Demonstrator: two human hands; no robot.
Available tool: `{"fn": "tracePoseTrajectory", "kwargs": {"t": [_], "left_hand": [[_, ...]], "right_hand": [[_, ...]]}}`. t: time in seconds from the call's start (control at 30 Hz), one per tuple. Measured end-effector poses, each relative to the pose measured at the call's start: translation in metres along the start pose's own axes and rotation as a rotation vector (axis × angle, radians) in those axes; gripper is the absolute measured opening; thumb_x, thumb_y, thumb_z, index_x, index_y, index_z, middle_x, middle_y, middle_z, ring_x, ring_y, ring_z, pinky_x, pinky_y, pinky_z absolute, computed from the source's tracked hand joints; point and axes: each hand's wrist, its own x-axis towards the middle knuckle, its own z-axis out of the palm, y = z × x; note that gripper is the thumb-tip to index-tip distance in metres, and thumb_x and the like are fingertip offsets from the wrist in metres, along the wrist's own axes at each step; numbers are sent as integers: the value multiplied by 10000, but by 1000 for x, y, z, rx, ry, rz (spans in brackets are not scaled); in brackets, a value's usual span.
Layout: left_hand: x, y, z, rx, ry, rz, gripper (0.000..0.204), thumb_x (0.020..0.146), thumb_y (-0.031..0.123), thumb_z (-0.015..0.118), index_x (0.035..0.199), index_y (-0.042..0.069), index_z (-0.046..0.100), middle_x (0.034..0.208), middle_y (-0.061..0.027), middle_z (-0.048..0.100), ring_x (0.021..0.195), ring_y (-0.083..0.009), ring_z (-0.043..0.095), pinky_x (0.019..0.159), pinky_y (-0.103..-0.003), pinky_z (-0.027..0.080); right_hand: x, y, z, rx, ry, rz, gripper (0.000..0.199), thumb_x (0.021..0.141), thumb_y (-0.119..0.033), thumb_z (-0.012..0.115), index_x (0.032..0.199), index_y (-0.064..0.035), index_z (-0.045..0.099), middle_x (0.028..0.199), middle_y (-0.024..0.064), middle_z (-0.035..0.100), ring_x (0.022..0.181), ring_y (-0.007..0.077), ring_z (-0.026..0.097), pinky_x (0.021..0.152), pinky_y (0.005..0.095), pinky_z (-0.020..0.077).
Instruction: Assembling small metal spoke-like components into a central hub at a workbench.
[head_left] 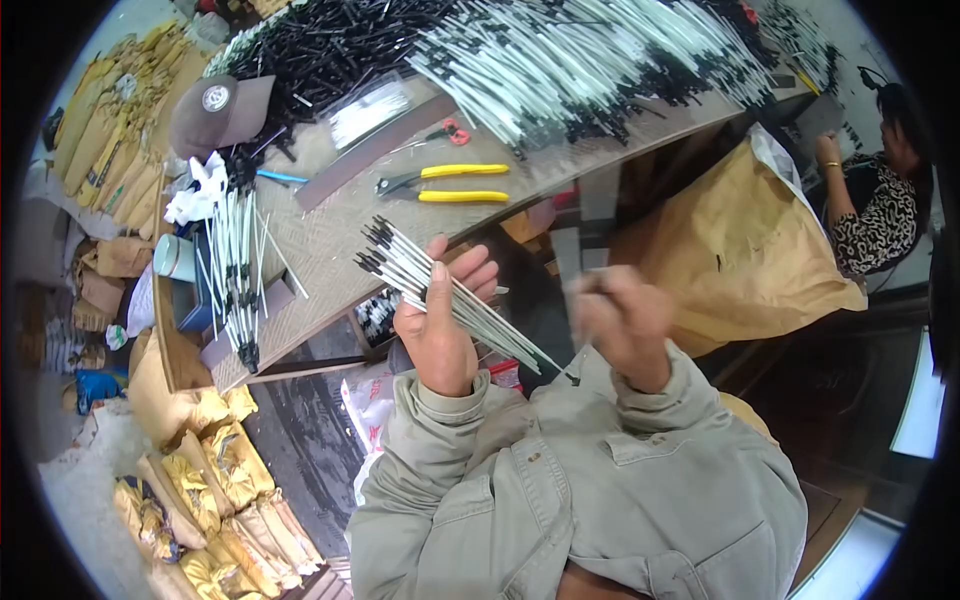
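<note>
The left hand (pixel 440 325) is closed around a bundle of thin white rods with black tips (pixel 450 290), thumb laid along the top and fingers curled behind it. The bundle slants from its black ends at upper left, over the table edge, down to lower right, where it fans toward the right hand (pixel 620 320). That hand is blurred; its fingers look bunched together as if pinching something thin near the bundle's lower end, but what it has hold of cannot be made out. Both wrists come out of grey-green jacket sleeves (pixel 450 410).

Just beyond the hands, on the wooden table (pixel 330 240), lie yellow-handled pliers (pixel 450 183), and a small red-handled tool (pixel 447 131) further off. To the left, another sheaf of the same rods (pixel 235 265) lies along the table's edge beside a small pale cup (pixel 173 256), whose contents do not show, and crumpled white material (pixel 200 190). A brown cap (pixel 218 108) sits near the far corner. Across the back of the table spread big heaps of white rods (pixel 580 60) and black pieces (pixel 320 45).

On the floor at left, tan paper sacks (pixel 215 480) stand packed close; their tops are folded and their contents hidden. More are stacked at upper left (pixel 110 130). At the far right another person in a patterned top (pixel 880 200) sits beyond a large tan sack (pixel 740 250).
</note>
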Motion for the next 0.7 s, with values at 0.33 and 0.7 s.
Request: {"fn": "tracePoseTrajectory", "kwargs": {"t": [0.33,0.7], "left_hand": [[-30,3,-25,187,142,263,99,925,85,476,926,5,535,737,-49,589,653,-97,542,591,-229,432],[-37,13,-51,-109,325,235,208,844,54,592,1040,1,548,752,-86,585,610,-155,572,587,-286,485]], "right_hand": [[-12,12,74,-149,-232,-251,434,789,-83,623,1207,-20,524,736,99,536,540,229,546,450,308,434],[-6,3,74,-75,-261,-296,470,729,-145,665,1154,13,543,998,136,550,792,278,566,669,348,478]]}}
